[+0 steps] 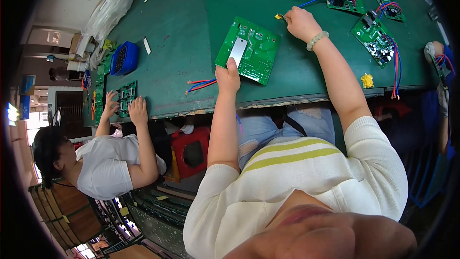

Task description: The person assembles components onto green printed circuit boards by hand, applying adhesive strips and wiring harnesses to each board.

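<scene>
Tilted above the green bench, a green circuit board (261, 50) is gripped at its near left corner by my left hand (228, 76). My left thumb presses on a flat silver plate (238, 50) that lies on the board's face. Red and blue wires (202, 85) stick out to the left beside that hand. To the right of the board and apart from it, my right hand (302, 23) is closed in a pinch near the bench top. A small yellow piece (278, 17) shows at its fingertips; whether the fingers hold it is unclear.
Several wired circuit boards (376, 43) lie at the right. A yellow crumpled piece (367, 80) sits near the bench's front edge. At the left are a blue bin (124, 58) and a white strip (146, 45). A co-worker's hands (138, 110) touch another board (126, 97); another person works far right.
</scene>
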The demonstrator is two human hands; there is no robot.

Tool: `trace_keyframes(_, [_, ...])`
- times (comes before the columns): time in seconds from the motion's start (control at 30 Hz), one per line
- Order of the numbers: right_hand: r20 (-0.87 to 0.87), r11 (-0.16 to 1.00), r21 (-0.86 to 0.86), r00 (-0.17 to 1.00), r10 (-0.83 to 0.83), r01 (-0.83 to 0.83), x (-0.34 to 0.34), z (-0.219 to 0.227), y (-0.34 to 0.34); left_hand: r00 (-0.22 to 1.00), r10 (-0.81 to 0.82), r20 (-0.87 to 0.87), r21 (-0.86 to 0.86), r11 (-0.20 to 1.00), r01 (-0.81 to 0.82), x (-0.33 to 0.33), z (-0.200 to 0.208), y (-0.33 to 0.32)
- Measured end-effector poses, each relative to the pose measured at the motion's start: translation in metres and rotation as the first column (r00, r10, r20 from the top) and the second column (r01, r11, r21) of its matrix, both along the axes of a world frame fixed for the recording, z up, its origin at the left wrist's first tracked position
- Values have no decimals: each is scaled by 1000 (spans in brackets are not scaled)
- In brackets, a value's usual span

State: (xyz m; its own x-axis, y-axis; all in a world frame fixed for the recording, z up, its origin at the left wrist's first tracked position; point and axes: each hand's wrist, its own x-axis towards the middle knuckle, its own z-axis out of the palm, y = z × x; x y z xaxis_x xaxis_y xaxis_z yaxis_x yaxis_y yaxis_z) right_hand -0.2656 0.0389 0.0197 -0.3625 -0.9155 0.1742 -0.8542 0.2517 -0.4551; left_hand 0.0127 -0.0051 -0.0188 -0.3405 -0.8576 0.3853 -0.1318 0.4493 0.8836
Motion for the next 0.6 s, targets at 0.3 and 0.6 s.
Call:
trace_keyframes(0.3, [-8, 1000, 10, 1000, 14, -14, -3, 2, 4, 997, -66, 26, 74, 995, 64, 4, -4, -2])
trace_keyframes(0.6, [30, 998, 63, 999, -22, 20, -3, 7, 9, 999, 52, 18, -37, 998, -51, -2, -6, -3])
